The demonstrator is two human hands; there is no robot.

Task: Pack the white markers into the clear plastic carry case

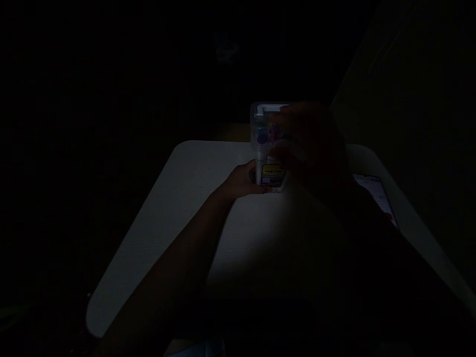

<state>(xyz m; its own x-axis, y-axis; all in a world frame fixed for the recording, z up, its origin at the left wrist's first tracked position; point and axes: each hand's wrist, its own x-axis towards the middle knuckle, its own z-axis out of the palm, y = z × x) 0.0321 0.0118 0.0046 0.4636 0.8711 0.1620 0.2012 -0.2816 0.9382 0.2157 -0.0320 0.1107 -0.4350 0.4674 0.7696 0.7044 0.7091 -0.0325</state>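
Note:
A clear plastic box of markers (260, 156) stands upright near the far edge of the table. It has a clear lid with a white top (266, 107), a yellow and black label (273, 174) and coloured caps showing through. My left hand (241, 181) is closed round the lower part of the box from the left. My right hand (310, 141) is at the upper right of the box, its fingers curled against the clear lid. That hand lies in deep shadow and hides the right side of the box.
The white table (178, 198) has rounded corners. To the right of my right forearm lies a phone (375, 196) with its screen lit, partly covered by the arm. Around the table the room is very dark, with a dim wall (416, 109) at the right.

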